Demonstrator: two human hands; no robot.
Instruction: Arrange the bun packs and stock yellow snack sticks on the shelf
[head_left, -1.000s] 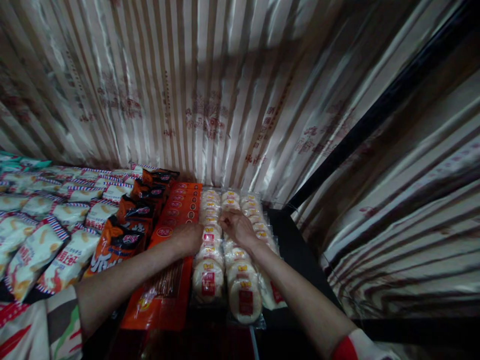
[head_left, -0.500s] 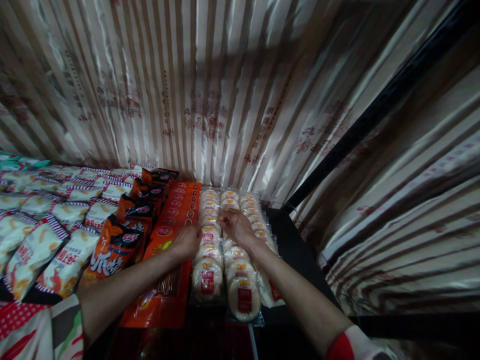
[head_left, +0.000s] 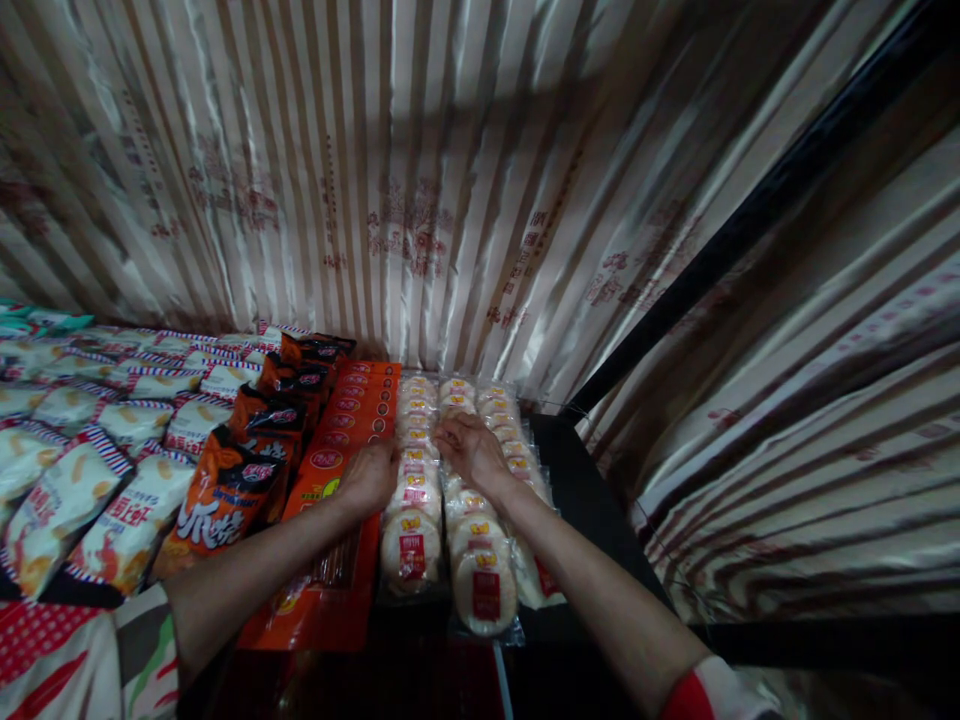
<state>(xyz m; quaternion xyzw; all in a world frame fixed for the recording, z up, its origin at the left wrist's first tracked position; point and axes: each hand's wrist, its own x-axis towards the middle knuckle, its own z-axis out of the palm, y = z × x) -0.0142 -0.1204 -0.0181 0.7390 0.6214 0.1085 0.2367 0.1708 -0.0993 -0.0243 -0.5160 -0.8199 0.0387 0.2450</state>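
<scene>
Rows of round white rice crackers in clear packets with red labels overlap on the dark table. My left hand [head_left: 369,478] is closed at the left edge of the left row of rice cracker packets [head_left: 412,550], beside the orange snack packs. From the other side my right hand [head_left: 472,452] reaches over the middle row [head_left: 484,590], its fingers pinched at the right edge of the same left row. Both hands grip about the same height of that row. The fingertips are partly hidden, and the dim light blurs them.
Flat orange snack packs [head_left: 349,400] lie left of the crackers. Black-and-orange bags [head_left: 221,500] and many white snack bags [head_left: 124,520] stand further left. A striped curtain [head_left: 405,150] hangs behind, and a dark pole [head_left: 697,270] slants at the right above the black table edge [head_left: 577,480].
My hands stay on the left row of rice cracker packets, with only tiny finger movement. The view has shifted very slightly.
</scene>
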